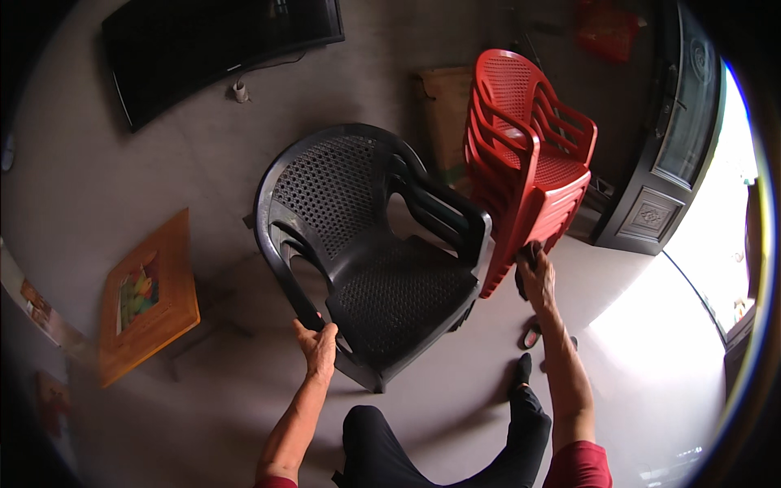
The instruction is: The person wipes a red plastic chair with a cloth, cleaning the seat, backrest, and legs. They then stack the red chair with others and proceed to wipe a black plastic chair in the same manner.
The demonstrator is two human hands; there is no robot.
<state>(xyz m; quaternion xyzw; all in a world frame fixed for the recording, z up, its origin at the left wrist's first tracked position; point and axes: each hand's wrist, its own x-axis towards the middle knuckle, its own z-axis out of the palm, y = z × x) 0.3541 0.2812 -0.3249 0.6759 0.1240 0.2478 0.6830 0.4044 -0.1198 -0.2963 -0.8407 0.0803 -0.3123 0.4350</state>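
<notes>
One orange-brown wooden panel with a coloured picture set in it (175, 297) is at our far left, and above it hangs a wide black flat-screen television (224, 53); a faint mark on its lower edge is too small for us to read. Next comes our left hand (317, 350), its thumb and fingers closed around the near end of one arm of a black plastic armchair with a perforated back and seat (382, 260). The chair is in the middle, right in front of us, and its doubled arms suggest that more than one is nested there. We cannot tell whether its legs bear on the floor. Further right rises a tall stack of red plastic armchairs (525, 183), already nested, with the black chair separate from it. Our right hand (538, 281) shows before the stack's lower part, fingers bent, with something dark at the tips; we cannot tell what, if anything, they grip. We judge the handling to be midway: the left hold is made, while the black chair is not yet set down and released. Beyond, a dark panelled door (651, 215) stands open to daylight. We find no legible label or brand anywhere.
</notes>
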